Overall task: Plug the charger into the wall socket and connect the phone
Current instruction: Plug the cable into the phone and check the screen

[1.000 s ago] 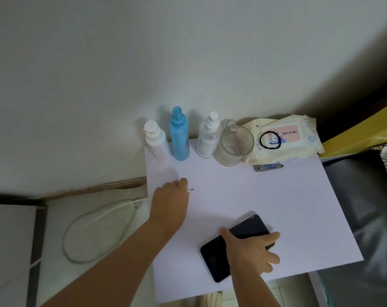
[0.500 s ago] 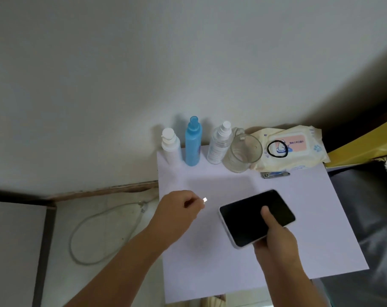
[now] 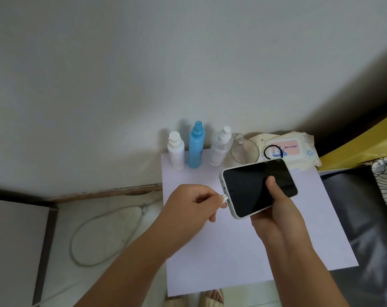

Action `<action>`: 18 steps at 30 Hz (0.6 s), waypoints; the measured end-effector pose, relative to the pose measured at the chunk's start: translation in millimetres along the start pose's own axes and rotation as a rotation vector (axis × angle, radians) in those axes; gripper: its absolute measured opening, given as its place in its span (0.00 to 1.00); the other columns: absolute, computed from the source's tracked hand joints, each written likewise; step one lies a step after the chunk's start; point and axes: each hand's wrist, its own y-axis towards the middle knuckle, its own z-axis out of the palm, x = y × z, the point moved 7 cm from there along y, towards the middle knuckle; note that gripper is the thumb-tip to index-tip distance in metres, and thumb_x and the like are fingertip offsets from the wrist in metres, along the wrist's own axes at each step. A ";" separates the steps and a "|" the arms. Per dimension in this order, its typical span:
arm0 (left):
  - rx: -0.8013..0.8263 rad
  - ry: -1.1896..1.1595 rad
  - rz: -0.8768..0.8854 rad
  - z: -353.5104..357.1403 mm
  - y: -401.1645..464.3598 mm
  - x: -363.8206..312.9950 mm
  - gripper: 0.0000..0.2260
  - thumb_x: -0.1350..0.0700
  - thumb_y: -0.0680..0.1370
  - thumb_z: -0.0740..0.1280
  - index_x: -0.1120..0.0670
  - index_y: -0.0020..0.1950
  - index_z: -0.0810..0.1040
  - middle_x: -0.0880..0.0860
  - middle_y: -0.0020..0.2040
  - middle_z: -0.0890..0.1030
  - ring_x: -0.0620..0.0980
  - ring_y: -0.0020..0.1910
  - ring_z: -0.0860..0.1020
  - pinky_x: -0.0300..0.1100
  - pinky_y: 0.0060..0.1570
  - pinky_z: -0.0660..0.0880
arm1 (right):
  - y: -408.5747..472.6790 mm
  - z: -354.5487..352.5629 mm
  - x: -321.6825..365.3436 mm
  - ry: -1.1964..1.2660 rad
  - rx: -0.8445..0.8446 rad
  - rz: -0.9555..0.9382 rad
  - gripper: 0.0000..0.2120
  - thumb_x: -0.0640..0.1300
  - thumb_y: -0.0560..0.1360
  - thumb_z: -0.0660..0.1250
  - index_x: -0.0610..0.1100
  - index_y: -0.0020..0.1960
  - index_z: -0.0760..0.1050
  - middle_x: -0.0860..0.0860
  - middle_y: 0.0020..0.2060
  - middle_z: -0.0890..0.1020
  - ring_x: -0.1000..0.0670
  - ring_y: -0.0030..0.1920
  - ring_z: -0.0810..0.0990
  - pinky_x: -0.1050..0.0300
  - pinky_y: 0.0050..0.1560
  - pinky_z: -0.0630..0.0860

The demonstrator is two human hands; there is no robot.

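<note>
A person's right hand (image 3: 274, 216) lifts a dark-screened phone (image 3: 257, 187) in a pale case above a white desk (image 3: 232, 258), thumb pressed on the glass and the other fingers wrapped beneath it. The left hand (image 3: 188, 209) pinches a small white cable plug (image 3: 224, 198) between thumb and forefinger, its metal tip right at the phone's lower edge, just beside the port; whether it has entered cannot be told. Beyond the fingers, against the wall, stand a white bottle (image 3: 176, 151), a blue spray bottle (image 3: 196, 147), a clear spray bottle (image 3: 220, 147) and a glass mug (image 3: 243, 151), with a pack of wet wipes (image 3: 287, 149) behind the phone. To the left of the pinching fingers, a white cable (image 3: 95, 220) loops across the floor.
</note>
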 end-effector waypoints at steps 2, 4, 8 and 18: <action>-0.009 -0.005 -0.002 -1.3 -1.9 0.9 0.11 0.57 0.75 0.64 0.51 0.35 0.82 0.44 0.21 0.73 0.38 0.21 0.69 0.24 0.22 0.63 | -1.9 1.7 0.1 -0.004 0.017 0.002 0.01 0.43 0.75 0.67 0.45 0.46 0.77 0.50 0.31 0.87 0.51 0.37 0.85 0.53 0.43 0.79; -0.020 -0.011 0.001 -2.9 -3.5 1.8 0.11 0.58 0.75 0.63 0.52 0.35 0.82 0.44 0.21 0.73 0.38 0.21 0.69 0.24 0.22 0.63 | -3.3 2.5 0.2 -0.019 0.032 -0.003 0.02 0.43 0.76 0.67 0.45 0.47 0.77 0.50 0.32 0.87 0.50 0.39 0.85 0.53 0.43 0.79; -0.125 -0.006 0.014 -19.1 -2.9 4.4 0.10 0.57 0.75 0.64 0.53 0.36 0.82 0.44 0.22 0.72 0.38 0.20 0.69 0.24 0.21 0.63 | -8.1 9.9 14.7 -0.202 0.196 -0.120 0.09 0.39 0.78 0.63 0.45 0.57 0.76 0.49 0.44 0.86 0.49 0.46 0.84 0.54 0.48 0.78; -0.281 0.028 0.161 -36.0 0.5 -17.8 0.03 0.52 0.73 0.66 0.47 0.45 0.79 0.45 0.32 0.72 0.39 0.26 0.69 0.26 0.29 0.66 | -39.5 43.8 26.0 -1.225 0.551 -0.397 0.11 0.33 0.72 0.68 0.49 0.42 0.77 0.51 0.36 0.83 0.54 0.39 0.81 0.63 0.42 0.77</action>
